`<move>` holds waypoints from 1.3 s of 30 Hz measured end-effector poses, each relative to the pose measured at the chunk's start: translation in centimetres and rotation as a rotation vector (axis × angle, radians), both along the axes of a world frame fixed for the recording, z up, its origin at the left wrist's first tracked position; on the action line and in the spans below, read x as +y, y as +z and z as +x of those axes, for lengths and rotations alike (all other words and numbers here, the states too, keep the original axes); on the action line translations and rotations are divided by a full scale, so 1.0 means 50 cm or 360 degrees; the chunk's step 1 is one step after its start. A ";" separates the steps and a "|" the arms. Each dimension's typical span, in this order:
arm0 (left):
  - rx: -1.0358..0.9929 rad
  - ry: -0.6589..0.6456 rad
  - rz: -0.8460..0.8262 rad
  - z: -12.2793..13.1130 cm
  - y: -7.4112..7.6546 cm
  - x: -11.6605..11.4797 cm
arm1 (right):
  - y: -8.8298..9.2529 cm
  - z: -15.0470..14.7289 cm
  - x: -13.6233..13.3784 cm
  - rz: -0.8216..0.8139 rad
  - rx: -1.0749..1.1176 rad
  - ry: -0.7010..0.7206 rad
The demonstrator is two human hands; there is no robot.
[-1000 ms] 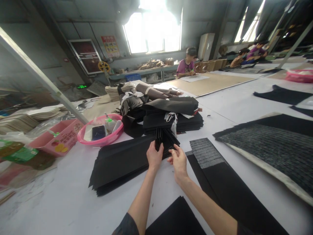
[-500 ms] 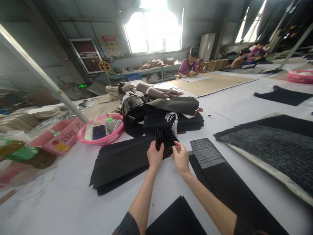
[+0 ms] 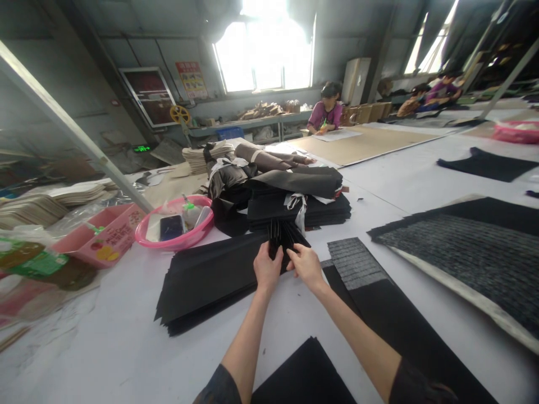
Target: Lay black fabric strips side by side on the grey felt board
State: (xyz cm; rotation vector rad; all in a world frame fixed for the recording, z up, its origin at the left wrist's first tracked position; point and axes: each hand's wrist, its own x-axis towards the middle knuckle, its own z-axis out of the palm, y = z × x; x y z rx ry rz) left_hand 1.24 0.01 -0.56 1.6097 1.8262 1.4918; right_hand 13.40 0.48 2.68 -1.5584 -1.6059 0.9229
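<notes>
Right hand (image 3: 306,265) moved toward left hand (image 3: 268,268) — two at one black stack (image 3: 213,280).

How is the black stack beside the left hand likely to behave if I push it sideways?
The black stack may slip apart, since its loose layers show uneven edges. It seems unlikely to roll or tip, lying low and flat on the white table. Single sheets are probably bendable, as they look thin.
</notes>
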 end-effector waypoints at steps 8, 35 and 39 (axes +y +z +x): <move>-0.0006 -0.0148 -0.0058 -0.021 0.013 -0.003 | -0.018 -0.012 0.001 0.0038 0.0094 0.0322; -0.0047 0.0364 0.0250 -0.132 0.239 -0.125 | 0.030 -0.247 -0.171 0.0375 0.0247 0.0055; -0.0126 0.0471 0.0484 -0.151 0.332 -0.252 | 0.080 -0.330 -0.241 0.0465 0.0469 0.0020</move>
